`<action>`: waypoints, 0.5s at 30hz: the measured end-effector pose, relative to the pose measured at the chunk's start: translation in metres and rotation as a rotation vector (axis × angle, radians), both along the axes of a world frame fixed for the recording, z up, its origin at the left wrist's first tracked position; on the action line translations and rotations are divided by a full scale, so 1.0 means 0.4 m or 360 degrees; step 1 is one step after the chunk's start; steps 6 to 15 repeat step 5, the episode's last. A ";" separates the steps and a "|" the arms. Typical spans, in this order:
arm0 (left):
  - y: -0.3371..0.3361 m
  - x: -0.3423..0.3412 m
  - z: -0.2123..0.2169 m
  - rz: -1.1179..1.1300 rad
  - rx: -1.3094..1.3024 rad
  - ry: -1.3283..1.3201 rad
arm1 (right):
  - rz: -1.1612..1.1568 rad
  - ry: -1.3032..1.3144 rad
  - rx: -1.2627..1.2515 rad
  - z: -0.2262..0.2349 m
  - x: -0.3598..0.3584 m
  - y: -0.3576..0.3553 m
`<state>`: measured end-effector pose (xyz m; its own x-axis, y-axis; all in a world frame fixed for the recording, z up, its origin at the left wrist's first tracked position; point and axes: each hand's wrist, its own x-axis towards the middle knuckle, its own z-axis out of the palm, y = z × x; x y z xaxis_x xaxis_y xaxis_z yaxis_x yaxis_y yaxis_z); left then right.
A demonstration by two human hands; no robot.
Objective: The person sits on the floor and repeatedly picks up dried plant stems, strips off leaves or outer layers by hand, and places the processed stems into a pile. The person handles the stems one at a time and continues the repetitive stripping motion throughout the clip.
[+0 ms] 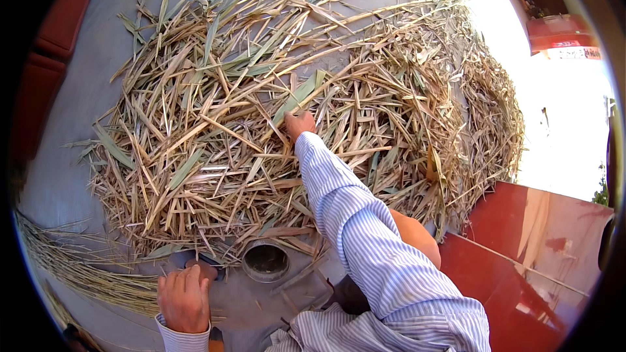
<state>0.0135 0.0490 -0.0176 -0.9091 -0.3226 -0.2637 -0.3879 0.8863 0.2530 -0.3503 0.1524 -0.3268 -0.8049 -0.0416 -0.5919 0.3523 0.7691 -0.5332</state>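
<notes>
A wide pile of dry reed stalks and leaves (215, 124) lies spread over the grey floor. My right hand (300, 124) reaches into the middle of it, its fingers closed on a dry stalk. Just beyond the knuckles slants a broad greenish leaf (303, 91). At the lower left my left hand (184, 296) is loosely curled, fingers together, with nothing visible in it. Close to its fingertips is part of my foot (203, 267). Between the left hand and the pile's near edge stands a round metal bowl (266, 262), dark inside.
A bundle of long thin stalks (98, 280) lies at the lower left, running behind my left hand. Red panels (521, 261) are on the right, near my bent knee (417, 238). Red furniture (55, 45) borders the far left. Bright daylight fills the right side.
</notes>
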 end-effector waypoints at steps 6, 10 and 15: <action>0.012 0.001 0.003 -0.0001 0.0057 -0.0006 | -0.0466 -0.0068 -0.0268 -0.012 -0.018 -0.040; 0.012 0.001 0.003 -0.0001 0.0057 -0.0006 | -0.0466 -0.0068 -0.0268 -0.012 -0.018 -0.040; 0.012 0.001 0.003 -0.0001 0.0057 -0.0006 | -0.0466 -0.0068 -0.0268 -0.012 -0.018 -0.040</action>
